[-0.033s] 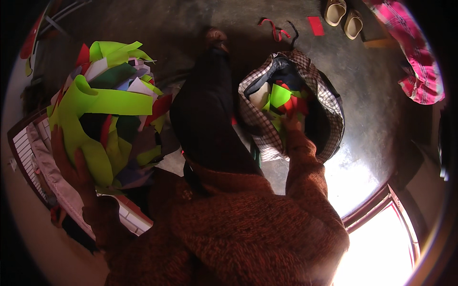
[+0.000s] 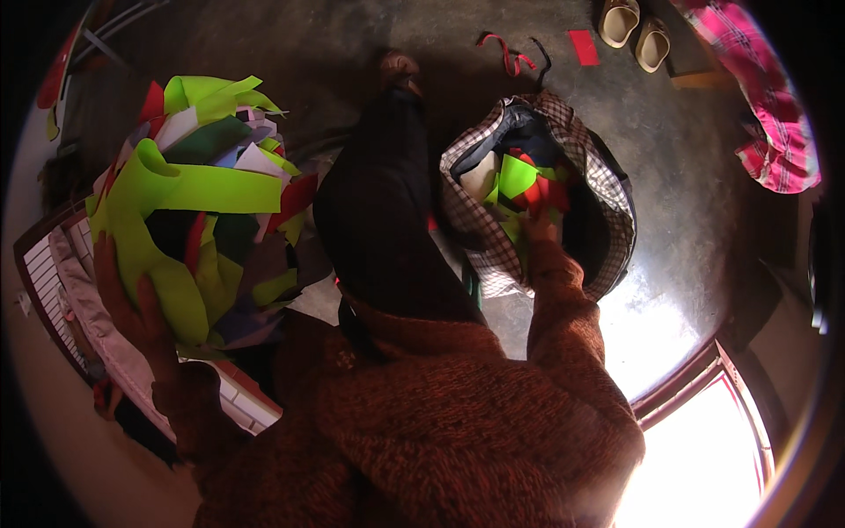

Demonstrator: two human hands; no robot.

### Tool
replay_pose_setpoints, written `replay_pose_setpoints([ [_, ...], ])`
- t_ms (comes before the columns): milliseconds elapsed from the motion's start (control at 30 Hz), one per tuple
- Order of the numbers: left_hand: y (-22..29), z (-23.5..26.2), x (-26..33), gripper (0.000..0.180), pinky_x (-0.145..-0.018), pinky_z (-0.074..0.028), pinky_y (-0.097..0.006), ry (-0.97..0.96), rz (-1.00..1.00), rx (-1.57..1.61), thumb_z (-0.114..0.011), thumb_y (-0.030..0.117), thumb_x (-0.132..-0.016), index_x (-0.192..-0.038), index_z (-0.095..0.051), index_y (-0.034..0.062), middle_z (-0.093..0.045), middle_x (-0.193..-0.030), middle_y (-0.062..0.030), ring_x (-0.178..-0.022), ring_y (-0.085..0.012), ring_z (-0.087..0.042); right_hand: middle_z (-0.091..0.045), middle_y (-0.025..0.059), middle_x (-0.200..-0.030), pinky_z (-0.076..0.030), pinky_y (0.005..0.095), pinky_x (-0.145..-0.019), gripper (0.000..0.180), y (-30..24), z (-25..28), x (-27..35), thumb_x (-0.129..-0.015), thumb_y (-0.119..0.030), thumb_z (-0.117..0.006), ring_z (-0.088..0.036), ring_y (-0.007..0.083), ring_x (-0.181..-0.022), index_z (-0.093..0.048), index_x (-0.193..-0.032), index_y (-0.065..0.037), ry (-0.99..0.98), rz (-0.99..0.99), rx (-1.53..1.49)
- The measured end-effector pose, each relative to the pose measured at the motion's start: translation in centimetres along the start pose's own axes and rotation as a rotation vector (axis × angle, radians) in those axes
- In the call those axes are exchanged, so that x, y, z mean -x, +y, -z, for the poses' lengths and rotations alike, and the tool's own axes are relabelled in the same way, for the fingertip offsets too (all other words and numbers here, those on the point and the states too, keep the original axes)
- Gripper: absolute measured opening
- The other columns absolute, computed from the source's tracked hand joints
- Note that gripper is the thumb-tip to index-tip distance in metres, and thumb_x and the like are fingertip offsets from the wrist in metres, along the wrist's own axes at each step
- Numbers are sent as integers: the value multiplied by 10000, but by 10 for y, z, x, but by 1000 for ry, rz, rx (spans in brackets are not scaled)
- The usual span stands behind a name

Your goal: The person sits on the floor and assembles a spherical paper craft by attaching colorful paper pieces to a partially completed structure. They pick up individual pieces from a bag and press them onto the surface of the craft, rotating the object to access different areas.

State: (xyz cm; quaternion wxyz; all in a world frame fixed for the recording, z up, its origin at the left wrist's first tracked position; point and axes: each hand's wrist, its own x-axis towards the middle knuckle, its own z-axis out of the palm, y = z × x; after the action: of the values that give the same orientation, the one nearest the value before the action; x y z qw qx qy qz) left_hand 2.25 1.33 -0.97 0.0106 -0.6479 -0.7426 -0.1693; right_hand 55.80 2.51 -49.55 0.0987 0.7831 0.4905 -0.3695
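The left hand (image 2: pixel 139 326) has thumb and fingers apart, against the pile of cloth pieces (image 2: pixel 220 187). The right hand (image 2: pixel 540 231) is inside the checked bag (image 2: pixel 481 239), at red cloth (image 2: pixel 553 193) and green cloth (image 2: pixel 517 179); whether it is closed, I cannot tell.

1. My left hand (image 2: pixel 132 308) and right hand (image 2: pixel 541 226) make two in view.
2. One checked bag (image 2: pixel 478 242).
3. Two tan clogs (image 2: pixel 653 47).
4. One red ribbon (image 2: pixel 507 60), one red rectangle (image 2: pixel 583 48).
5. One pink plaid cloth (image 2: pixel 776 114).
6. Colored scraps (image 2: pixel 220 187), too overlapped for me to count.
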Motion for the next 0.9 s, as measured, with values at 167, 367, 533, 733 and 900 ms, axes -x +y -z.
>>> replay_pose_setpoints([
  [167,5,-4,0,490,-1056,-282,-382,34,21,78,-459,229,-914,-1336,-400,-14,-399,-1379,-182,-1278,-303,-383,-648,197,-963,-478,505,-788,498,-15,16,2,-743,-531,-617,-613,394,-936,-613,-1111,-195,73,-51,118],
  [367,7,-3,0,485,-1055,-284,-391,47,17,96,-476,176,-878,-1325,-421,-6,-420,-1363,-176,-1268,-308,-393,-639,172,-974,-474,485,-792,380,-2,8,4,-786,-484,-575,-606,379,-939,-653,-1022,-196,14,131,-86],
  [533,8,0,-1,459,-1047,-297,-397,83,-14,43,-505,169,-855,-1278,-478,-7,-467,-1319,-183,-1246,-320,-419,-623,122,-1058,-464,369,-786,354,3,16,13,-832,-415,-557,-584,281,-977,-637,-1039,-139,-67,460,-116],
  [733,9,3,-2,432,-1030,-319,-398,122,-113,-32,-526,168,-850,-1247,-506,-1,-491,-1291,-195,-1219,-339,-445,-606,62,-974,-414,317,-829,363,-33,63,55,-889,-313,-504,-539,180,-908,-620,-1051,-9,-115,355,-1041],
  [900,9,9,-2,434,-1007,-344,-387,128,-150,-119,-516,167,-860,-1261,-489,3,-493,-1277,-198,-1188,-346,-468,-617,110,-1102,-427,299,-910,451,-34,85,45,-885,-352,-512,-570,213,-1052,-564,-1131,23,41,611,-997],
])
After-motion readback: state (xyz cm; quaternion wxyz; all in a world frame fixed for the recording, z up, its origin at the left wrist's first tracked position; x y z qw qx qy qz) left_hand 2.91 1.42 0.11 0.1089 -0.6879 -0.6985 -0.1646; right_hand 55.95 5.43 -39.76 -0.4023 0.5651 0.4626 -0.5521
